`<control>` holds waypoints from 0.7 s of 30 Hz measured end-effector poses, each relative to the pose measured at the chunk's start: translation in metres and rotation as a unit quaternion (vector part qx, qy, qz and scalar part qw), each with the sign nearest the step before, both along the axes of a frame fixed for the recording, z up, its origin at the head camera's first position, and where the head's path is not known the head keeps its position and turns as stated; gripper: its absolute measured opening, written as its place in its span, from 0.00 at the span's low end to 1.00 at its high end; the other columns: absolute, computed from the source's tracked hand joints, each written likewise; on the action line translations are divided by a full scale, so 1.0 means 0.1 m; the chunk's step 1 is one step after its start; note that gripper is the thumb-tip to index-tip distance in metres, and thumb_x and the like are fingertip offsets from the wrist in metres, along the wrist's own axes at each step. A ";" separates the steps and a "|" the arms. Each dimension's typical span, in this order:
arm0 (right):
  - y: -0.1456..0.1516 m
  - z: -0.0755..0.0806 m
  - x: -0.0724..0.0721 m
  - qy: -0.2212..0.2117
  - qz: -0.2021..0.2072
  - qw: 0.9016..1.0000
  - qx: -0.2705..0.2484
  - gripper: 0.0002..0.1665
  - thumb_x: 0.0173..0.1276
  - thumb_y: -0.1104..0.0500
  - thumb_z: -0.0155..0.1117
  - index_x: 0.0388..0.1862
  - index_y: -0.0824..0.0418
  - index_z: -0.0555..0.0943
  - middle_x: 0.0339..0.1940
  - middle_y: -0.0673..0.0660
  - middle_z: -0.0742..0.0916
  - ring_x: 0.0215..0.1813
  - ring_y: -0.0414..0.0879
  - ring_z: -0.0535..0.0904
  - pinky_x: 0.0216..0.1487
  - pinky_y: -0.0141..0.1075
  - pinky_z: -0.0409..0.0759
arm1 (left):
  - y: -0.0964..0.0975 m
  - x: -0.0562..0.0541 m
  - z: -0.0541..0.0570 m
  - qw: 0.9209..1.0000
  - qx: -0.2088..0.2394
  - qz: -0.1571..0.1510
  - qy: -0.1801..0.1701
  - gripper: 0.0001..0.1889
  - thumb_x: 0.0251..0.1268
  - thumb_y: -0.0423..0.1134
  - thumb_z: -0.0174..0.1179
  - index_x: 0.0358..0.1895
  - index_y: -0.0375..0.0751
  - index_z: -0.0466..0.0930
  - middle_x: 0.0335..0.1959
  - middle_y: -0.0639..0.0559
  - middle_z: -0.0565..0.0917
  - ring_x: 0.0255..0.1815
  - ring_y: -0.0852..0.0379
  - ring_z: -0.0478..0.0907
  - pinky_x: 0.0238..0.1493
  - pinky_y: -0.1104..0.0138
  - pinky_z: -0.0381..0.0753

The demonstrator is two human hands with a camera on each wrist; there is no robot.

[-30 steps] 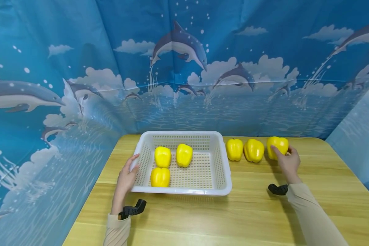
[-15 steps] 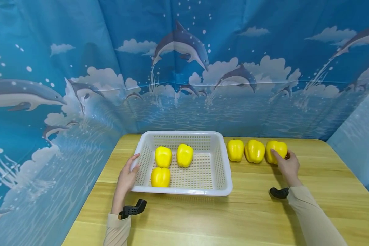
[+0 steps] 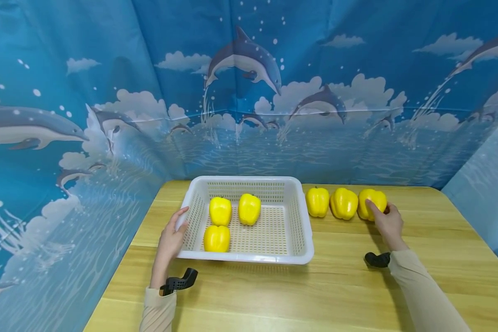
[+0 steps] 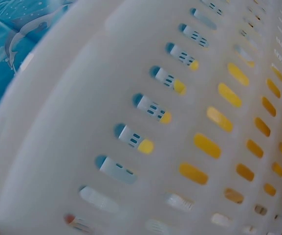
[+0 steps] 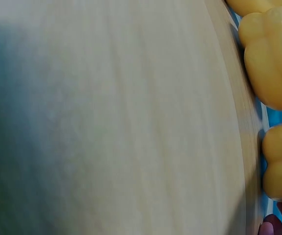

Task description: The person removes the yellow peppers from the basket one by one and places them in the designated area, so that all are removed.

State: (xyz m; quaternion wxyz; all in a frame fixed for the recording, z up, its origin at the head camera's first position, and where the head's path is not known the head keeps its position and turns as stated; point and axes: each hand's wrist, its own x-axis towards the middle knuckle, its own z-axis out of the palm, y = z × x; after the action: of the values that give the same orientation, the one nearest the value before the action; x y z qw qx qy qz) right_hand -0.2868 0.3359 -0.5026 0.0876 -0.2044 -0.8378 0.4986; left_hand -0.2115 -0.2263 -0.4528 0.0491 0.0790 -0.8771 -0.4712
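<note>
My right hand [image 3: 388, 225] holds a yellow bell pepper [image 3: 372, 204] at the right end of a row, thumb on its near side and fingers at its right. The pepper stands on the table beside two more yellow bell peppers, one in the middle [image 3: 343, 203] and one at the left [image 3: 317, 202]. In the right wrist view, fingertips [image 5: 277, 226] show below a pepper [image 5: 281, 161]. My left hand [image 3: 171, 235] grips the left rim of a white perforated plastic basket [image 3: 249, 258]. Three yellow bell peppers lie inside: front [image 3: 216, 239], back left [image 3: 220, 211] and back middle [image 3: 249, 209].
The wooden table [image 3: 265, 299] meets a blue dolphin-print curtain [image 3: 249, 152] along its back edge. The basket's slotted wall [image 4: 82, 127] fills most of the left wrist view. A black wrist mount [image 3: 180, 281] sits on my left wrist, and another mount [image 3: 376, 259] on my right.
My right hand has lowered the right-hand bell pepper slightly, closer to its neighbour; in the last half second it barely moves. The left hand and basket stay put.
</note>
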 end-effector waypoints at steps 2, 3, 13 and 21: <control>0.00 0.00 0.00 -0.003 0.004 1.000 -0.002 0.57 0.64 0.30 0.48 0.72 0.73 0.51 0.65 0.73 0.65 0.57 0.63 0.65 0.44 0.45 0.67 | 0.00 0.00 0.00 1.000 0.002 0.000 -0.002 0.23 0.75 0.39 0.45 0.71 0.55 0.60 0.63 0.34 0.69 0.46 0.41 0.77 0.38 0.55 0.76; 0.00 0.00 0.00 -0.004 0.004 1.000 -0.003 0.57 0.65 0.30 0.48 0.73 0.73 0.50 0.65 0.74 0.65 0.58 0.63 0.64 0.46 0.47 0.67 | 0.00 0.00 0.00 1.000 0.002 0.001 -0.002 0.23 0.75 0.39 0.45 0.71 0.55 0.60 0.64 0.34 0.69 0.46 0.41 0.77 0.38 0.54 0.76; 0.01 0.04 0.00 -0.025 0.028 0.999 -0.004 0.58 0.67 0.30 0.44 0.73 0.75 0.43 0.69 0.77 0.58 0.64 0.69 0.58 0.58 0.57 0.62 | 0.00 0.00 0.01 1.000 0.004 0.001 -0.002 0.23 0.76 0.39 0.45 0.71 0.55 0.60 0.65 0.35 0.68 0.48 0.40 0.75 0.42 0.51 0.75; 0.00 0.03 0.01 -0.026 0.036 0.999 -0.027 0.60 0.65 0.29 0.45 0.74 0.73 0.39 0.71 0.76 0.53 0.67 0.69 0.55 0.61 0.57 0.59 | 0.01 0.00 0.01 1.000 0.014 0.002 -0.006 0.23 0.76 0.39 0.44 0.70 0.56 0.60 0.65 0.35 0.68 0.49 0.40 0.75 0.42 0.51 0.75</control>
State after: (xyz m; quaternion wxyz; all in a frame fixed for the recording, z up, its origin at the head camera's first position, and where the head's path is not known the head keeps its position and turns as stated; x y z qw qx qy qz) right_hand -0.2855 0.3363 -0.5000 0.0425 -0.1889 -0.8330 0.5184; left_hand -0.2111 -0.2254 -0.4522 0.0440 0.0845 -0.8705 -0.4828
